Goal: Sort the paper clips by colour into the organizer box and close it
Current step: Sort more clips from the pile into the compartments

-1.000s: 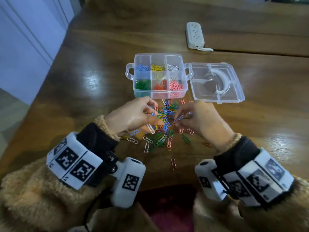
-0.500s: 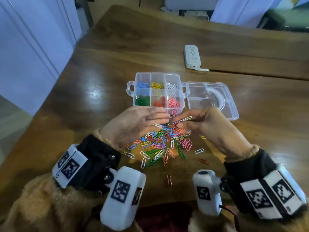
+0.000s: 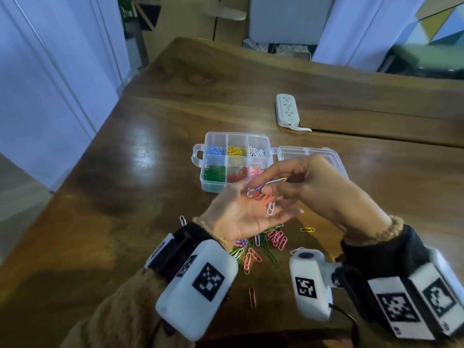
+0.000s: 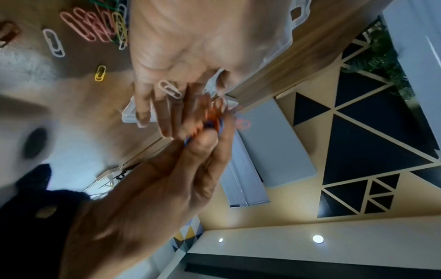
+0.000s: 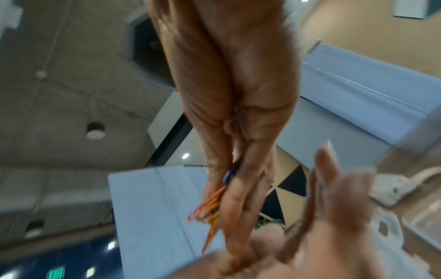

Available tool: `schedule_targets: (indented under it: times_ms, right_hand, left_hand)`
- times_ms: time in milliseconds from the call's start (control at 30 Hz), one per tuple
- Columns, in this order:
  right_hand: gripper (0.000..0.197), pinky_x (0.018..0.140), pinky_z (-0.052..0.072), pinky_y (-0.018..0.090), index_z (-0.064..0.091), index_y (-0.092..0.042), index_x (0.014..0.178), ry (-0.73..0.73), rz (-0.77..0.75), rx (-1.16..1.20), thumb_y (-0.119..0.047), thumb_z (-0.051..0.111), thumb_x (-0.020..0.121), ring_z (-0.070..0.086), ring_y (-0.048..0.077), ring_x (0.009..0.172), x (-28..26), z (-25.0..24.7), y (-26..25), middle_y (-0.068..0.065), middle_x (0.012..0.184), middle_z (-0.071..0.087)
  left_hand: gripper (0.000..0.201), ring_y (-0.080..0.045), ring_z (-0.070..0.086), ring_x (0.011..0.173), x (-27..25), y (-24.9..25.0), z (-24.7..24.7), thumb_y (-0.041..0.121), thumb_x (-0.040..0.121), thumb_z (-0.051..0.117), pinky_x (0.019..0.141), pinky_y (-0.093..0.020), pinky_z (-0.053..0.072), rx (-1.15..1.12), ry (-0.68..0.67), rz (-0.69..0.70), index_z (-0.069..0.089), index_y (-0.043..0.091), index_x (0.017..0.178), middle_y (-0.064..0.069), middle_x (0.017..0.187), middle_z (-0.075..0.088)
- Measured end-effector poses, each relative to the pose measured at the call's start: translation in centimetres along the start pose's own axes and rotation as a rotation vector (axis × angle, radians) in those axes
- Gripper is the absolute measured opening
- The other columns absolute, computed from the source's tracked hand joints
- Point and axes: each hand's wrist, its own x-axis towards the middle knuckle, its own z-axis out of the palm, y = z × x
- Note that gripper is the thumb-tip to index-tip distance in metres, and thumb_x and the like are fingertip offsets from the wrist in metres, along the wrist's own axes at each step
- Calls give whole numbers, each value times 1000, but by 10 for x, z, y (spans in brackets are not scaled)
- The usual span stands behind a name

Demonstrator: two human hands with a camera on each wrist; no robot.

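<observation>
The clear organizer box (image 3: 213, 187) stands open, its lid (image 3: 326, 153) lying flat to the right. Its back row holds blue, yellow and white clips, its front row green, red and pink. My left hand (image 3: 238, 214) is raised palm up in front of the box, fingers fairly straight, with a white clip (image 3: 271, 210) (image 4: 170, 88) lying on them. My right hand (image 3: 308, 187) (image 5: 233, 94) meets those fingers and pinches a small bundle of mixed clips (image 3: 272, 183) (image 5: 210, 205) in blue, orange, yellow and white. The loose clip pile (image 3: 266, 244) lies under both hands.
Stray clips lie around the pile: an orange one (image 3: 252, 297) near me, a yellow one (image 3: 306, 229) to the right, a white one (image 3: 183, 220) to the left. A white power strip (image 3: 287, 110) sits behind the box. The table's left edge runs diagonally.
Both hands have risen off the pile. My left hand has turned from palm down to palm up, and my right hand has carried its pinched clips over the left fingers.
</observation>
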Motion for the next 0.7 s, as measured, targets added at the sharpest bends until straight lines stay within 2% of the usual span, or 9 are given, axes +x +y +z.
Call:
schedule_targets:
  times_ms: [33,67,167,233,300,433,533,633,700]
  right_hand:
    - [18,62,55,23,75,-16,86,-26,-4,-145,-1,66,80,62,13,56,4,1,0,-3,71,71]
    - [19,54,47,10,75,-19,86,-50,-13,-282,-3,66,80,58,0,51,8,1,-1,-12,65,65]
    - [19,54,34,-1,74,-21,88,-98,-43,-494,-6,66,79,47,-20,50,18,2,-8,-25,45,50]
    - [19,54,33,-2,74,-18,88,-122,-80,-532,-4,67,78,47,-21,50,23,1,-11,-24,47,50]
    - [19,55,33,-2,74,-18,87,-145,-106,-531,-3,69,77,49,-20,54,28,-2,-12,-22,60,56]
    - [22,68,38,1,73,-23,90,-159,-157,-555,-5,70,76,55,-5,76,35,-12,-7,-9,82,70]
    - [24,68,39,2,72,-20,92,-152,-167,-552,-1,65,79,58,1,70,39,-15,-2,-8,82,68]
    - [28,64,36,-1,72,-20,93,-129,-189,-549,2,59,82,55,-13,66,42,-11,6,-6,86,70]
    - [31,64,34,-2,72,-19,92,-100,-204,-511,6,57,81,52,-19,66,43,-8,12,-13,79,69]
  left_hand:
    - [38,-31,69,73,-1,-1,4,17,87,42,68,-48,59,18,-25,-1,75,4,74,-16,76,68]
    - [36,-30,70,67,-2,-1,7,14,83,43,64,-48,59,28,-42,7,75,4,68,-15,73,69]
    - [48,-28,70,64,0,3,5,7,93,37,61,-49,57,30,-51,48,74,5,63,-15,73,70]
    - [48,-30,70,66,3,7,0,6,99,33,66,-53,55,2,-50,68,73,2,73,-16,75,71]
    - [42,-33,71,70,5,10,-2,7,101,32,71,-55,53,-14,-56,78,69,-1,82,-18,79,71]
    - [40,-27,71,72,10,15,-2,3,87,37,72,-50,56,3,-108,115,73,-2,70,-15,80,72]
    - [36,-30,71,75,14,18,-3,4,78,38,72,-51,56,-33,-116,112,72,-6,69,-21,84,71]
    - [40,-32,71,70,21,20,-8,7,84,37,71,-52,56,-88,-87,85,70,-9,71,-23,79,69]
    - [48,-31,71,70,24,20,-9,13,92,33,72,-50,56,-100,-93,55,71,-10,73,-23,78,69]
